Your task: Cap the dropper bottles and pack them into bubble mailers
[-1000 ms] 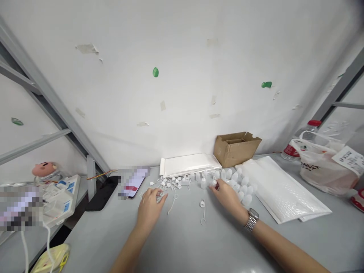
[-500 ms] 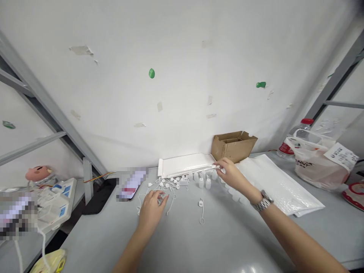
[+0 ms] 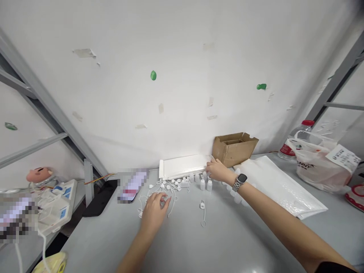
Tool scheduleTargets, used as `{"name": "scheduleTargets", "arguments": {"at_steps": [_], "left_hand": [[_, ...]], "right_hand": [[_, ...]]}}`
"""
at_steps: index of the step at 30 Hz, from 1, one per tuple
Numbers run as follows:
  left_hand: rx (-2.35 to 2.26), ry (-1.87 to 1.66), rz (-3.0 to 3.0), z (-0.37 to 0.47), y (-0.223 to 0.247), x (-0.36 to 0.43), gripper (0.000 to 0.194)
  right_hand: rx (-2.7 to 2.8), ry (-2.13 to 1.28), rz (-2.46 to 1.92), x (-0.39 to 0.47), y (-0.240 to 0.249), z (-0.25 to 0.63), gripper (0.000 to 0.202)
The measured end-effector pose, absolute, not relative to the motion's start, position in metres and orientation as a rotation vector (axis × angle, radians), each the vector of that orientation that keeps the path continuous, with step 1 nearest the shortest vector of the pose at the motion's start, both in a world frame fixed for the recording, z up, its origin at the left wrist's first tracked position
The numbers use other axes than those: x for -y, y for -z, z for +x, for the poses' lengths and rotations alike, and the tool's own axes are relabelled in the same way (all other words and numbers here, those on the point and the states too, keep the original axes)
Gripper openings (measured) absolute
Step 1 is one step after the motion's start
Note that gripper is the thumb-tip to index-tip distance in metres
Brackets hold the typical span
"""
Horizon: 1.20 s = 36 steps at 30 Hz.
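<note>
My left hand (image 3: 155, 210) hovers low over the grey table (image 3: 182, 246), its fingers loosely curled and the thumb apart, with nothing seen between them. Beside its fingertips lies a loose pile of white caps with ring straps (image 3: 168, 187). At the right end of a flat white packet (image 3: 184, 167) is my right hand (image 3: 220, 170), fingers bent together; what they hold, if anything, is hidden. Just below that hand, two small white bottles (image 3: 206, 185) stand upright, with more of them partly covered behind. One separate strapped cap (image 3: 203, 214) lies in front.
Behind my right hand stands an open cardboard box (image 3: 236, 149). To its right are a white bubble mailer (image 3: 278, 185), a plastic bag (image 3: 321, 163) and a red-capped bottle (image 3: 301, 131). A phone (image 3: 133, 185) and a dark flat object (image 3: 101, 199) lie left.
My right hand has moved left along the row of bottles, toward the packet's right end. My left hand stays almost in place. The view has shifted slightly.
</note>
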<state>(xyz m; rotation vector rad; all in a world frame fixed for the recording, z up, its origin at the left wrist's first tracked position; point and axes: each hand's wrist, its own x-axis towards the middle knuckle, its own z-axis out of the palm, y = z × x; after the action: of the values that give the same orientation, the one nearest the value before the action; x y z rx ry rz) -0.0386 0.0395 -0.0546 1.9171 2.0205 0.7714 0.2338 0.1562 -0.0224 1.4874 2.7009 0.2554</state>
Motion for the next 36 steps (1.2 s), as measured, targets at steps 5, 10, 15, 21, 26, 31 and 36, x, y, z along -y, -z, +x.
{"name": "scheduleTargets", "arguments": {"at_steps": [5,10,15,21,26,31,36], "left_hand": [[-1.996,-0.75,1.921,-0.034,0.058,-0.038,0.025],[-1.996,-0.743,1.928,-0.034,0.061,-0.038,0.025],[-2.02,-0.761,1.955,-0.03,0.063,-0.046,0.023],[-2.042,-0.83,1.937,-0.016,0.064,-0.07,0.013],[-1.983,-0.959,1.802,-0.02,0.064,-0.074,0.008],[-1.796,-1.114,1.557,-0.026,0.059,-0.064,0.01],[-1.505,-1.207,1.263,-0.015,0.049,-0.054,0.025]], "right_hand": [[-2.722,-0.272,1.489,-0.158,0.03,0.234,0.027],[-2.874,-0.21,1.591,-0.157,0.018,0.24,0.025],[-3.129,0.011,1.818,-0.139,-0.009,0.254,0.014],[-3.322,0.806,2.03,-0.088,-0.002,0.24,0.017],[-3.01,2.029,1.876,-0.065,0.033,0.211,0.029],[-2.685,2.453,1.763,-0.056,0.05,0.197,0.038],[-2.399,2.697,1.709,-0.045,0.052,0.188,0.039]]}}
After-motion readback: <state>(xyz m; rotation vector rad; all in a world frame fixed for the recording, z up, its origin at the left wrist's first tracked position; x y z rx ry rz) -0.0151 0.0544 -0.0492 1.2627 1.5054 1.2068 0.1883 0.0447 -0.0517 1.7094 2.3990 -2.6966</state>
